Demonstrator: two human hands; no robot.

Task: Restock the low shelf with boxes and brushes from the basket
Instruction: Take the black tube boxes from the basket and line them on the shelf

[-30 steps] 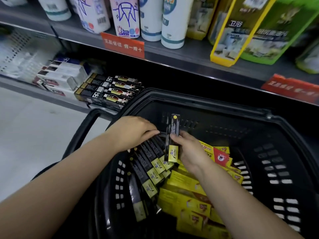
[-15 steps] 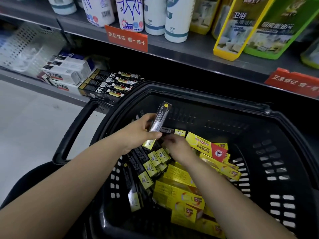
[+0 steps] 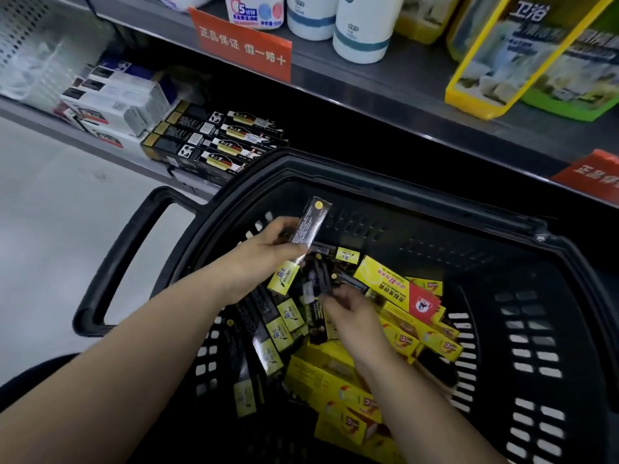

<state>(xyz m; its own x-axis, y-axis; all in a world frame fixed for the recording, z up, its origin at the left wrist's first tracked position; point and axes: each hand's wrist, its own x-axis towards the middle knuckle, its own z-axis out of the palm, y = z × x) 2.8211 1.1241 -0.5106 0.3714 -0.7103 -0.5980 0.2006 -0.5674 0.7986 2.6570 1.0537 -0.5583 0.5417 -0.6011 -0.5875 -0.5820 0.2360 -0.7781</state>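
The left grip [image 3: 264, 259] is holding a black-and-yellow box [image 3: 306, 229] tilted above the basket [image 3: 418, 199] — the right grip [image 3: 351, 313] is pinching another dark box [image 3: 316, 286] down among the boxes piled inside.

The basket [image 3: 368, 184] stands in front of the low shelf [image 3: 33, 117], with its handle [image 3: 110, 262] to the left. In its left part lie slim boxes [image 3: 278, 329], with larger boxes [image 3: 398, 296] to their right. The left hand [image 3: 264, 259] holds one slim box [image 3: 310, 226] above them. Stacked boxes [image 3: 207, 145] sit on the low shelf, and bottles [image 3: 361, 35] on the upper shelf [image 3: 385, 95].
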